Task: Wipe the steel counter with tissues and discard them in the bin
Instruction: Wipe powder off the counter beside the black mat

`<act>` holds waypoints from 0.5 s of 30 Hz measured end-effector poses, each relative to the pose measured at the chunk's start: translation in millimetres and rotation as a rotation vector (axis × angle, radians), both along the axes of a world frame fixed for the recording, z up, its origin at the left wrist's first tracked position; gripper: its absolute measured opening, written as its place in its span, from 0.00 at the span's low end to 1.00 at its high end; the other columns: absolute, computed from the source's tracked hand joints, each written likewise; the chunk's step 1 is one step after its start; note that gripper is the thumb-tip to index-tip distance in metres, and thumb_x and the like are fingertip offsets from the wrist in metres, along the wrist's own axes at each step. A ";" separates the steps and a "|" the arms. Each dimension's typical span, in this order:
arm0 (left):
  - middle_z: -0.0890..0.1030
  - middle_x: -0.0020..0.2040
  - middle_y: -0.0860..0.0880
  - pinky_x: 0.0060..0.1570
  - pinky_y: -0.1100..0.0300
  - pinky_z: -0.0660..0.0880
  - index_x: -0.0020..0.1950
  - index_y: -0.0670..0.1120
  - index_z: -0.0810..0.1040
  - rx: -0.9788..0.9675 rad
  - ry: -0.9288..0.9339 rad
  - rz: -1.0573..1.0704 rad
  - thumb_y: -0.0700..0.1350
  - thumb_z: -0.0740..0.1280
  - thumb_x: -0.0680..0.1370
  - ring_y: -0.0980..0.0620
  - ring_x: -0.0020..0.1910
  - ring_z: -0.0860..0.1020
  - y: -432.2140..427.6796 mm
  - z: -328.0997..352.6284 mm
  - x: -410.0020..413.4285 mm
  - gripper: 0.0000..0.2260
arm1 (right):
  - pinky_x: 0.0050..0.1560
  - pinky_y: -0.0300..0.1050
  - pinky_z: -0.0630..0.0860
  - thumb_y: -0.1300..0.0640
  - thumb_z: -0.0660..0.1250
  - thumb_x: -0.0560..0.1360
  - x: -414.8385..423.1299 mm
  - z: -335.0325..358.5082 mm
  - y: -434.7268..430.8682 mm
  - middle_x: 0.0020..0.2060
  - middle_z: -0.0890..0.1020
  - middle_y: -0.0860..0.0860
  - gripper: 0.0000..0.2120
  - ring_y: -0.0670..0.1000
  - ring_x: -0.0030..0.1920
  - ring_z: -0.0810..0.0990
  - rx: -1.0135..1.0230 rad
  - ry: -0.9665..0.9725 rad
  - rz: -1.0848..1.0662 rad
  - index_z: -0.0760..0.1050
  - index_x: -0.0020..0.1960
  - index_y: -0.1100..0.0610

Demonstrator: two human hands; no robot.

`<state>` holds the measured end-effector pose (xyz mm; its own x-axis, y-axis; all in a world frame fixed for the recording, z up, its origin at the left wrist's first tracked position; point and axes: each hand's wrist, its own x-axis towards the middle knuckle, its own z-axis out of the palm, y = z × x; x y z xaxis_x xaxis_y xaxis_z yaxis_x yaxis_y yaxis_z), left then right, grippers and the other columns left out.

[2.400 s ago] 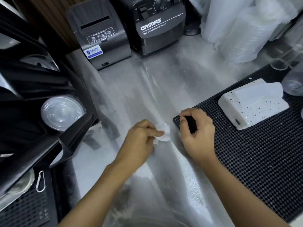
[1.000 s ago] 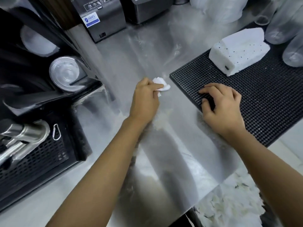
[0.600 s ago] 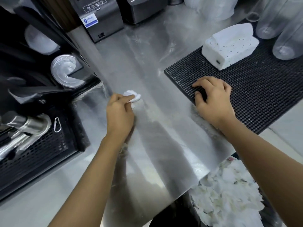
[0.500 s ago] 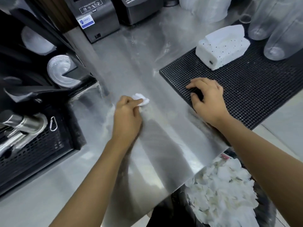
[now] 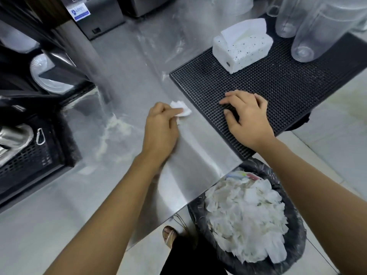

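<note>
Mat (image 5: 288, 80) under right hand (image 5: 248, 118) lies just beside tissue (image 5: 181, 109) in left hand (image 5: 160, 128).

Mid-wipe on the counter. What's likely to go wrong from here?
1. The tissue pinched by the left hand is a small wad; the white residue to its left may smear rather than lift.
2. The bin is already heaped with used tissues; a dropped wad could roll onto the floor.
3. Wiping beside the black mat may push residue under its edge.
</note>
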<state>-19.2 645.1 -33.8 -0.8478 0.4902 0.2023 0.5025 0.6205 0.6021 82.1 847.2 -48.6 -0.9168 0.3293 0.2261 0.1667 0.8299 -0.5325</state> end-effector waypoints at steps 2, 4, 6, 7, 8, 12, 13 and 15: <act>0.74 0.45 0.49 0.52 0.56 0.72 0.54 0.43 0.83 -0.041 0.016 -0.019 0.30 0.63 0.74 0.46 0.47 0.75 7.0 -2.3 5.1 0.15 | 0.70 0.55 0.49 0.57 0.61 0.78 0.0 -0.9 -0.5 0.63 0.74 0.47 0.13 0.48 0.69 0.67 -0.002 0.004 -0.003 0.76 0.61 0.51; 0.75 0.46 0.46 0.50 0.54 0.71 0.56 0.42 0.82 -0.051 0.049 -0.113 0.30 0.64 0.73 0.46 0.47 0.73 11.8 -4.5 39.8 0.15 | 0.70 0.53 0.49 0.57 0.61 0.78 -0.3 -1.2 -1.1 0.63 0.75 0.47 0.12 0.48 0.68 0.67 0.004 0.011 -0.006 0.76 0.60 0.51; 0.75 0.46 0.46 0.49 0.55 0.70 0.57 0.42 0.81 -0.037 0.033 -0.233 0.31 0.64 0.74 0.47 0.47 0.72 12.5 -4.1 86.6 0.15 | 0.70 0.52 0.49 0.57 0.61 0.78 -0.5 -1.2 -0.6 0.63 0.75 0.47 0.12 0.48 0.68 0.68 0.005 0.011 -0.007 0.76 0.60 0.51; 0.75 0.46 0.46 0.49 0.56 0.70 0.58 0.43 0.81 -0.037 0.006 -0.301 0.31 0.64 0.74 0.48 0.47 0.71 10.5 -2.2 107.0 0.16 | 0.70 0.53 0.49 0.57 0.61 0.78 -0.7 -1.0 -0.2 0.63 0.75 0.48 0.12 0.48 0.68 0.68 0.005 0.010 -0.008 0.76 0.60 0.51; 0.75 0.47 0.47 0.50 0.59 0.69 0.58 0.43 0.81 -0.039 -0.028 -0.361 0.31 0.64 0.74 0.50 0.47 0.71 7.7 1.6 120.1 0.16 | 0.70 0.53 0.49 0.57 0.62 0.78 -0.5 -0.8 -0.1 0.63 0.75 0.48 0.12 0.48 0.68 0.68 0.004 0.011 -0.008 0.76 0.60 0.51; 0.74 0.48 0.50 0.51 0.70 0.67 0.56 0.45 0.82 0.051 -0.131 -0.202 0.29 0.63 0.73 0.54 0.48 0.72 -1.5 11.3 83.1 0.18 | 0.71 0.53 0.48 0.58 0.62 0.78 0.4 -0.4 -0.9 0.64 0.75 0.48 0.12 0.48 0.68 0.67 -0.014 0.010 -0.006 0.77 0.60 0.52; 0.74 0.47 0.50 0.50 0.72 0.67 0.55 0.45 0.82 0.049 -0.092 -0.090 0.29 0.62 0.73 0.53 0.48 0.73 -3.3 12.3 61.7 0.17 | 0.71 0.53 0.49 0.58 0.62 0.78 0.3 -0.4 -0.5 0.64 0.75 0.48 0.12 0.48 0.68 0.67 -0.013 0.011 -0.008 0.77 0.60 0.52; 0.73 0.47 0.50 0.50 0.74 0.67 0.54 0.44 0.83 0.002 -0.025 0.079 0.31 0.63 0.75 0.51 0.48 0.75 -11.6 10.3 26.6 0.15 | 0.72 0.56 0.50 0.57 0.62 0.78 0.8 -0.6 -0.5 0.63 0.75 0.48 0.12 0.48 0.68 0.68 -0.012 0.015 -0.008 0.77 0.60 0.52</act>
<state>7.4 633.5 -23.5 -0.8886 0.4213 0.1812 0.4367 0.6567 0.6148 82.9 846.7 -49.2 -0.9107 0.3391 0.2360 0.1648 0.8220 -0.5451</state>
